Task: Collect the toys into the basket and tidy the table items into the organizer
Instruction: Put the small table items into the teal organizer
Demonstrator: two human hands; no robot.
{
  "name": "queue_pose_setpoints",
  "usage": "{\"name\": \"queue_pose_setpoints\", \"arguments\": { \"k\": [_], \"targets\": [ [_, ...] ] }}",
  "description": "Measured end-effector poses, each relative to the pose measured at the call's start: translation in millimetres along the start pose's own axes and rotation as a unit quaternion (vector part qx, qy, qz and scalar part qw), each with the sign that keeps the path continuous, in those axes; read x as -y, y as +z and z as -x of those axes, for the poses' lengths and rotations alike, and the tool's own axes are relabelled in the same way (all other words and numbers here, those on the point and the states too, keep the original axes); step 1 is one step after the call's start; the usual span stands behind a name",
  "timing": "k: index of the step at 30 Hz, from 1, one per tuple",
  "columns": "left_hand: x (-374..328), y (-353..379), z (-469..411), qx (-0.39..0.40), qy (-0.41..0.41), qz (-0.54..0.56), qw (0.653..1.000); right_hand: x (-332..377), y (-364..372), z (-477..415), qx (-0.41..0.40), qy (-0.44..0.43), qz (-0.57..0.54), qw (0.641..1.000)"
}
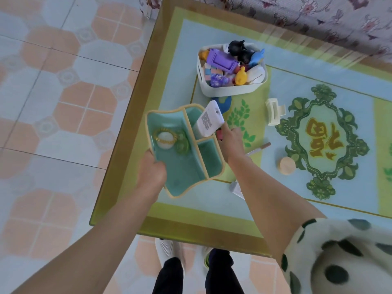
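Teal, yellow-trimmed divided fabric organizer (182, 166) is clamped at its near-left corner by our left hand (151, 172), fingers curled over the rim; it overhangs the left edge of the glass-topped table (191, 229). Our right hand (230, 141) sits against the organizer's right wall beside a small red item (219, 134); too blurred, so we cannot tell if the fingers pinch it or hang loose. Inside: yellow coiled hair tie (164, 135) ringing a white round piece, plus a green coiled tie (182, 145), in the big compartment; white flat device with a QR code (209, 119) standing in the far-right compartment. White rectangular plastic basket (222, 91) sits just beyond, heaped with toys: purple block (220, 60), yellow duck (240, 77), black figure (237, 47), blue dolphin (257, 57). Toy half looks done to us, unless the blue-green piece (223, 103) beside the basket is a toy; unclear. Table items look roughly half done. Left for the organizer: cream claw hair clip (274, 111), thin pencil-like stick (259, 148), round tan disc (287, 165), white tube (236, 188) half hidden under our right forearm.
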State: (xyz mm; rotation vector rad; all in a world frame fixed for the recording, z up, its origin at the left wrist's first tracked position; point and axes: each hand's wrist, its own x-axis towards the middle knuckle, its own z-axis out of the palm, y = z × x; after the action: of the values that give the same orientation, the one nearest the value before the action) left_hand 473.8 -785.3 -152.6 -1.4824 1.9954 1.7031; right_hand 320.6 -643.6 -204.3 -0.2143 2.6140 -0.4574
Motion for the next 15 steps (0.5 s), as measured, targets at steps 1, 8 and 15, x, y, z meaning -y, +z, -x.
{"name": "queue_pose_setpoints", "arguments": {
  "k": [1,8,15],
  "targets": [
    [0.6,1.2,-0.9,0.004,-0.002,0.003,1.000,-0.9,-2.2,-0.8,0.001,0.005,-0.023,1.000],
    [-6.7,22.8,2.5,0.018,-0.016,0.021,0.999,-15.7,-53.2,47.5,-0.081,0.080,-0.235,0.965],
    [-21.2,55.0,5.3,0.017,-0.032,0.005,0.999,-9.7,-90.7,123.0,-0.097,-0.045,-0.244,0.964]
  ]
}}
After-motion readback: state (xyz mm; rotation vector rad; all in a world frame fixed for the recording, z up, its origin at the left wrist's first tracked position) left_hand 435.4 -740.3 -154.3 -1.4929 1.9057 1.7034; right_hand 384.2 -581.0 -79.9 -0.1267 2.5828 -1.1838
